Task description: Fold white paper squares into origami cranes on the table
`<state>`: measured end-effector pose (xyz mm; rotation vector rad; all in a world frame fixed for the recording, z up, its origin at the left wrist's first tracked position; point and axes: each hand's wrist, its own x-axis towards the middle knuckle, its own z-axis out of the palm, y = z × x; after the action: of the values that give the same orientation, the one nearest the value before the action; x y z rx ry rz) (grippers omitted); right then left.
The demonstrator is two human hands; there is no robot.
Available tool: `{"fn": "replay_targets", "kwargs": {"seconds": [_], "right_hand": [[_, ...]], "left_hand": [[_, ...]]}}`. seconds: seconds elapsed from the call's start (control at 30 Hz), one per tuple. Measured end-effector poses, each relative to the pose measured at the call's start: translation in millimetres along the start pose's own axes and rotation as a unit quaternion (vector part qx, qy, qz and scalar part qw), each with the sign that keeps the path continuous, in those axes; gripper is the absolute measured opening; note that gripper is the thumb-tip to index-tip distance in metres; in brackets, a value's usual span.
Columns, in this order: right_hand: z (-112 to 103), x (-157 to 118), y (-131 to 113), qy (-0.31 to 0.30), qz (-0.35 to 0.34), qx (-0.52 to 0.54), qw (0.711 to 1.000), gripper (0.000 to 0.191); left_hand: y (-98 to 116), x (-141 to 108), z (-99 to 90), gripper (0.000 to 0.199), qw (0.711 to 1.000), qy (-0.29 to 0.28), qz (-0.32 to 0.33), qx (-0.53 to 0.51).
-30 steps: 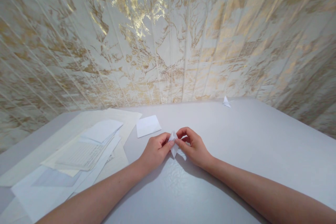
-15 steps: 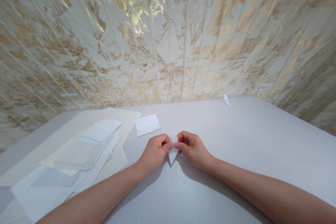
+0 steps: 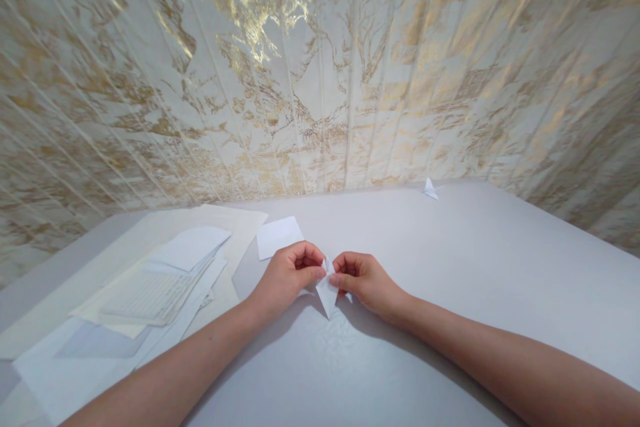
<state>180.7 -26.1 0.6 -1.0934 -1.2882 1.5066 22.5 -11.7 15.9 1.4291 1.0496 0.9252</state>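
Note:
Between my hands, just above the table, is a small piece of folded white paper (image 3: 327, 293) with a point aimed down toward me. My left hand (image 3: 293, 273) pinches its upper left part between thumb and fingers. On the other side my right hand (image 3: 367, 282) grips it, thumb pressed on the front and the other fingers curled behind. The upper folds are partly covered by my fingertips. Just beyond my left hand lies a flat white sheet of paper (image 3: 277, 235).
To the left, a loose pile of papers (image 3: 145, 287), some with writing, spreads over the pale table (image 3: 400, 373). A small folded white paper figure (image 3: 430, 189) stands at the back right. Behind the table hangs a white and gold patterned curtain (image 3: 325, 80).
My left fingers have lifted and shifted slightly at the top of the folded paper, whose left edge now shows more. My right hand has barely moved.

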Motion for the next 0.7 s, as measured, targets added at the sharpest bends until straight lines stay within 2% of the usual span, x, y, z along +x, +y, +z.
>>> {"fn": "replay_targets", "kwargs": {"seconds": [0.13, 0.4, 0.53, 0.6, 0.7], "right_hand": [[-0.5, 0.2, 1.0, -0.013, 0.005, -0.007, 1.000, 0.014], [-0.4, 2.0, 4.6, -0.023, -0.004, -0.036, 0.999, 0.013], [0.0, 2.7, 5.2, -0.030, -0.006, -0.044, 0.999, 0.014], [0.1, 2.8, 4.9, -0.033, -0.009, -0.051, 0.998, 0.013], [0.2, 2.3, 3.8, -0.039, -0.006, -0.066, 0.997, 0.012]], "left_hand": [[-2.9, 0.2, 0.5, 0.011, 1.000, -0.014, 0.001, -0.002], [1.7, -1.6, 6.2, 0.011, 0.998, 0.053, -0.017, 0.011], [3.5, -1.5, 7.9, 0.020, 0.998, 0.062, -0.009, -0.016], [4.8, -1.4, 7.9, 0.026, 0.998, 0.055, -0.025, -0.019], [4.8, -1.1, 7.2, 0.013, 0.998, 0.041, -0.050, 0.018]]}}
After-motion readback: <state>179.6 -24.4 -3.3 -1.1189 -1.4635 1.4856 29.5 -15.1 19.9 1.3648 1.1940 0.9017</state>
